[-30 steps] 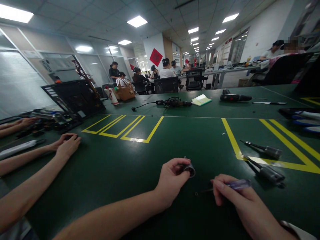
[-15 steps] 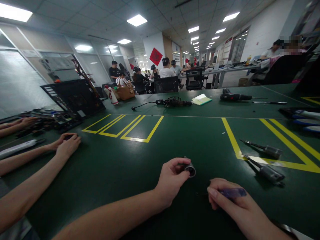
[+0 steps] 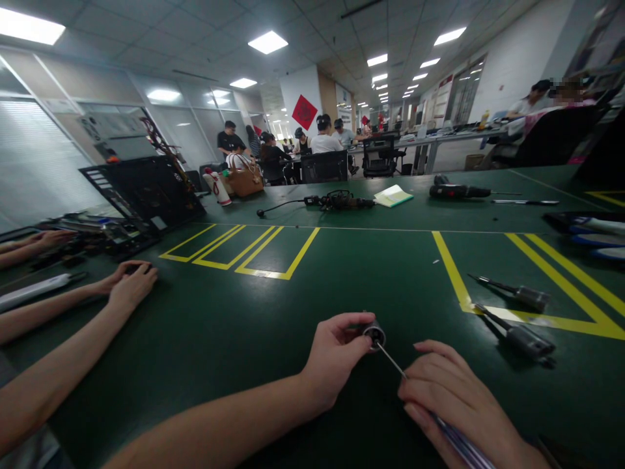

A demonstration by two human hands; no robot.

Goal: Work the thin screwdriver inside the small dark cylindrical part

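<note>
Item: one metal cylinder (image 3: 373, 326), being pinched between the thumb and fingers of the left hand (image 3: 332, 355), near the middle of the green table (image 3: 234, 339), its hollow end being turned toward the right hand (image 3: 454, 387). Item: one screwdriver (image 3: 391, 360) (thin shaft, clear purplish handle), being gripped in the right hand's curled fingers, its tip being held at the hollow end; how deep it is reaching cannot be told. Items: two metal tools (image 3: 530, 342) with thin shafts, being kept side by side at the right, by the yellow tape (image 3: 448, 264). At the back, a notebook (image 3: 393, 195) is being displayed between a cable bundle (image 3: 339, 200) and a drill (image 3: 459, 190). At the left, something small and dark is being held by a co-worker's hands (image 3: 131, 286).
</note>
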